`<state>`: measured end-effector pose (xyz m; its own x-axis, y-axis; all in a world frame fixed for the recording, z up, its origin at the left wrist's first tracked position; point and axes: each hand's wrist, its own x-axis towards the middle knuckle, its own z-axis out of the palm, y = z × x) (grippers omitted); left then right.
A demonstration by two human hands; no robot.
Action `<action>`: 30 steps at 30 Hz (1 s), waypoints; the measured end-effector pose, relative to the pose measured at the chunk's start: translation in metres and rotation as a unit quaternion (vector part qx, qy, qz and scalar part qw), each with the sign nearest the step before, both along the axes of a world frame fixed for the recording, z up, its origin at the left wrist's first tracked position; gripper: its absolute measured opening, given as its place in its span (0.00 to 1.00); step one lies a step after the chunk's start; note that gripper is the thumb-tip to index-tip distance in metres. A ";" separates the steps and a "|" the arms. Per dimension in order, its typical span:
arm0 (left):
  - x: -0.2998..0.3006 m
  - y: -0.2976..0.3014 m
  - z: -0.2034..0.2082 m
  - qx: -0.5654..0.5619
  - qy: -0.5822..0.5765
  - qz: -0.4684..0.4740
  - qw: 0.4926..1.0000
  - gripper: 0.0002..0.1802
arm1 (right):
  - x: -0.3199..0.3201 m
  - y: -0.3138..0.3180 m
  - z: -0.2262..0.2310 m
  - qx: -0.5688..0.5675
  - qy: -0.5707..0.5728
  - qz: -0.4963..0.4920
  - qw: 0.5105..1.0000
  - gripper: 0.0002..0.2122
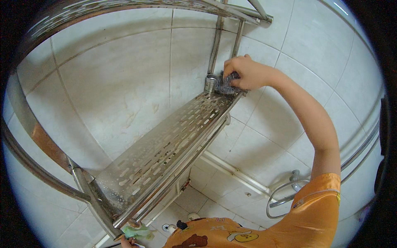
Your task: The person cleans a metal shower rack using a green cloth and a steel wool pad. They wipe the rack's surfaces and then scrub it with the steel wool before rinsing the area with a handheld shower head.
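Note:
My right hand (248, 73) reaches to the far end of a perforated metal shelf (165, 151), its fingers closed around a dark grey steel wool scrubber (226, 86). The scrubber presses against the shelf's far corner, next to a small round metal cup (211, 83). Whitish spots and grime mark the shelf's near end. At the lower edge, only the curled fingers of my left hand (127, 243) show, close to the rack's near front corner. What they hold is cut off by the picture's edge.
An upper rack tier (124, 9) crosses overhead, and rack tubes (43, 171) curve along the left. White tiled walls (124, 70) enclose the corner. White pipes (235, 173) run below the shelf. A shower hose (269, 206) hangs at right. Pale green plastic (139, 231) lies near my left hand.

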<state>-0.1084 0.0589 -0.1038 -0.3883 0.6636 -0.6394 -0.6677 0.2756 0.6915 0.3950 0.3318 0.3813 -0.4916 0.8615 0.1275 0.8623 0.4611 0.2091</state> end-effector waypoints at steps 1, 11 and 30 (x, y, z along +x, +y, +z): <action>0.003 -0.002 0.002 0.019 0.002 0.001 1.000 0.16 | -0.002 0.001 -0.006 -0.009 -0.018 -0.018 1.000 0.09; 0.006 0.006 0.007 -0.028 -0.012 0.060 0.998 0.10 | -0.035 0.018 -0.047 -0.090 -0.051 -0.025 0.994 0.11; 0.010 -0.005 0.002 0.035 0.086 -0.055 0.994 0.15 | -0.040 0.019 -0.059 -0.068 0.025 0.023 0.997 0.16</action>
